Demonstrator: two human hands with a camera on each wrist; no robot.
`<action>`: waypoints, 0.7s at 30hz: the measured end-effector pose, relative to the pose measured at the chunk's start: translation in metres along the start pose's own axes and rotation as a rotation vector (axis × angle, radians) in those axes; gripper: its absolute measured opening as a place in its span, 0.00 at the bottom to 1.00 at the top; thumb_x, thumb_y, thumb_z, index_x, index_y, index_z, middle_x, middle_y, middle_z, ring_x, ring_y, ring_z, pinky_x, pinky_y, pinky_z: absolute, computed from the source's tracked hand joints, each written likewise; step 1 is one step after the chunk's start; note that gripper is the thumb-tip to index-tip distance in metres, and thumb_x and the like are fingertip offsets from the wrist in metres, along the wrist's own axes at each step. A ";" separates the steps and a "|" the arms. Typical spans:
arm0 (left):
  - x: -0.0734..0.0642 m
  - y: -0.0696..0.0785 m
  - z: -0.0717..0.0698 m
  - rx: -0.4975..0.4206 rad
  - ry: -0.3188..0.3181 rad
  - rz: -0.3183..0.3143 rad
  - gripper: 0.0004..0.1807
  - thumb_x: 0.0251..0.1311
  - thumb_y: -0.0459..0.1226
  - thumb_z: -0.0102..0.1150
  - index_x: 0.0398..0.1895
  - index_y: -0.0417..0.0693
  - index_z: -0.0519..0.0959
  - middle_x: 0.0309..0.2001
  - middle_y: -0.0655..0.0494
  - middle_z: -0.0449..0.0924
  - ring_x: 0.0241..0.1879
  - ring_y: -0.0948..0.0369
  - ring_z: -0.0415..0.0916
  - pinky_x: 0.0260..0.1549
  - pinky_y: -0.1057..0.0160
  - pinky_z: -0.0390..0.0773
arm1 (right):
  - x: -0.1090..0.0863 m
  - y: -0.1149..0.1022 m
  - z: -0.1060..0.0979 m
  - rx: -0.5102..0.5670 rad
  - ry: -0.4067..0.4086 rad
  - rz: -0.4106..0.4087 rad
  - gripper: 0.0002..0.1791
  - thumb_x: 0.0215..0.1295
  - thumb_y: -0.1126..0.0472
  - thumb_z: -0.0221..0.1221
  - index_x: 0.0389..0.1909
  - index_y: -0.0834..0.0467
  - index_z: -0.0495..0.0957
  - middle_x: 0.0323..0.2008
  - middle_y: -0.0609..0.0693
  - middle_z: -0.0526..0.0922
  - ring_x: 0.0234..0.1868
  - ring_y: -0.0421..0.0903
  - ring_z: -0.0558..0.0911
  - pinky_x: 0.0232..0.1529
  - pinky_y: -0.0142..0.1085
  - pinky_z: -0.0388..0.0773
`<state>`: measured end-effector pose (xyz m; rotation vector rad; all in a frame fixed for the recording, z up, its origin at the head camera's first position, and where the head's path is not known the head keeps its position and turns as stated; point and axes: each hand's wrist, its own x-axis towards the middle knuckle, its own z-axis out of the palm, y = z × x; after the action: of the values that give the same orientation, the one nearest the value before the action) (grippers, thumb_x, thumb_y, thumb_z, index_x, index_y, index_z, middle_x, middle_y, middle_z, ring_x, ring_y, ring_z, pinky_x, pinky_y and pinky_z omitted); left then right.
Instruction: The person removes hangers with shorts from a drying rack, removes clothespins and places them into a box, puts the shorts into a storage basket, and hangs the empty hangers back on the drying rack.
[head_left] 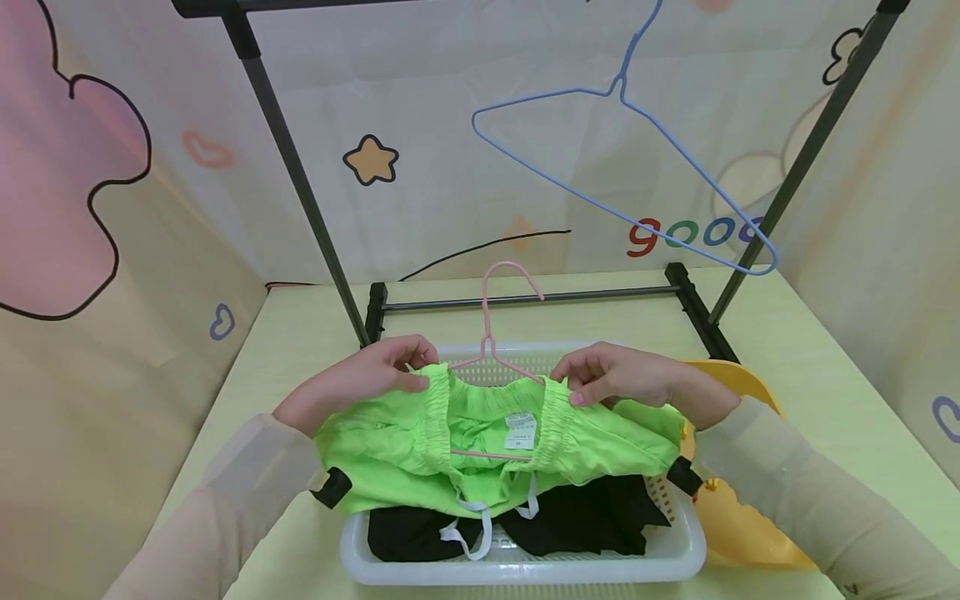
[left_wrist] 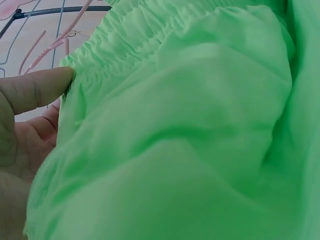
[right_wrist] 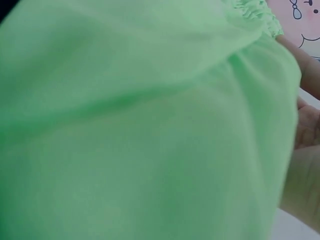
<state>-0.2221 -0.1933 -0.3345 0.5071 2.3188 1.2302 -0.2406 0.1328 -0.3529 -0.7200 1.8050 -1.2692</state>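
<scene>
Lime green shorts (head_left: 397,442) with a gathered elastic waistband and white drawstring spread over a white basket (head_left: 525,571). Inside the waistband sits a pink hanger (head_left: 487,321), its hook up and its lower bar showing across the opening. My left hand (head_left: 375,371) pinches the waistband at the left between thumb and fingers; the left wrist view shows this thumb (left_wrist: 42,87) on the gathered edge. At the right, my right hand (head_left: 622,375) pinches the other side of the waistband. Cloth hides much of that hand in the right wrist view. The hanger's shoulder ends are covered by the shorts.
Black clothing (head_left: 577,517) lies in the basket under the shorts. A yellow basket (head_left: 750,517) stands to the right, partly behind my right forearm. Behind stands a black rack (head_left: 292,167), and a blue hanger (head_left: 570,190) hangs at the upper right.
</scene>
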 end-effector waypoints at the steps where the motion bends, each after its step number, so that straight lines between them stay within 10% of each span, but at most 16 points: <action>1: 0.001 0.001 0.000 0.001 0.002 -0.001 0.11 0.55 0.32 0.52 0.42 0.42 0.69 0.38 0.52 0.67 0.40 0.57 0.63 0.38 0.63 0.67 | 0.000 0.000 0.000 -0.001 -0.003 -0.006 0.17 0.60 0.63 0.53 0.47 0.69 0.67 0.22 0.43 0.69 0.19 0.37 0.64 0.19 0.27 0.59; 21: 0.010 0.021 0.007 -0.068 0.019 0.017 0.11 0.56 0.31 0.52 0.43 0.43 0.70 0.41 0.53 0.69 0.43 0.57 0.65 0.41 0.62 0.68 | 0.003 -0.007 0.001 -0.028 -0.014 -0.120 0.16 0.60 0.66 0.52 0.45 0.73 0.66 0.22 0.44 0.70 0.17 0.39 0.63 0.17 0.30 0.58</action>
<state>-0.2241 -0.1719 -0.3226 0.4945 2.2840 1.3215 -0.2413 0.1269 -0.3470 -0.8616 1.7944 -1.3154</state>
